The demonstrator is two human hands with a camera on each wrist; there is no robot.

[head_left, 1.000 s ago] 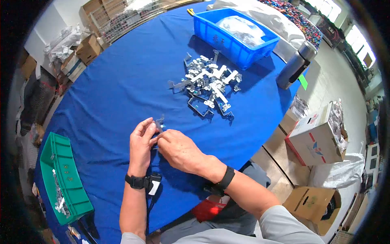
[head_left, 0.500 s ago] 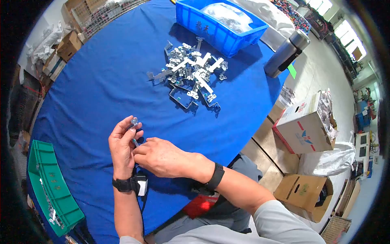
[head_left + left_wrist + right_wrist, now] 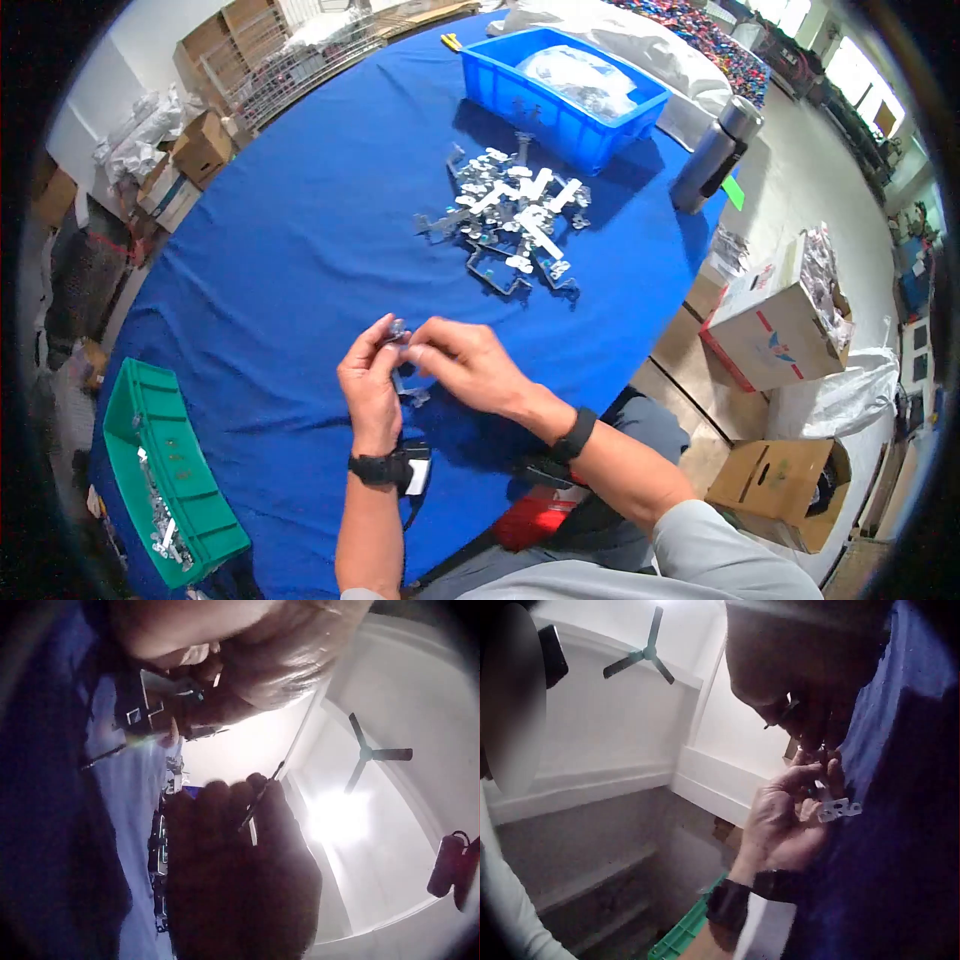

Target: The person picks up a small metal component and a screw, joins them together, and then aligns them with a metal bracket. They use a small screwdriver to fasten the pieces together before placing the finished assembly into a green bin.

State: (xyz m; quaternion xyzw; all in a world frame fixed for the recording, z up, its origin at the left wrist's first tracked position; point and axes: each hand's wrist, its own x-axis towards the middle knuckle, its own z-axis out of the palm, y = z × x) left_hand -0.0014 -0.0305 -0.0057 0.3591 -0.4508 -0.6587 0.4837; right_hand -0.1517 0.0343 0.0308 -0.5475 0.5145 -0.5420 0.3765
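Observation:
My left hand (image 3: 370,388) is raised over the blue cloth and holds a thin metal bracket (image 3: 413,396) between thumb and fingers. The bracket's lower end, with small cut-outs, sticks out below the fingers; in the right wrist view this flat holed end (image 3: 841,810) shows clear of the palm. My right hand (image 3: 480,372) meets the left from the right side, its thumb and fingertips pinching at the bracket's upper part. Fingers hide most of the bracket's middle. A loose pile of similar metal brackets (image 3: 520,205) lies on the cloth ahead of both hands.
A blue crate (image 3: 555,110) holding a clear plastic bag stands behind the pile. A steel flask (image 3: 712,160) stands near the table's right edge. At the left, a green bin (image 3: 195,490) contains several metal pieces. Cardboard boxes (image 3: 775,315) are on the floor at right.
The hands keep hold of the bracket and work close together. My right hand has shifted up to the left fingertips, and the bracket's end now shows below them. The head view has moved.

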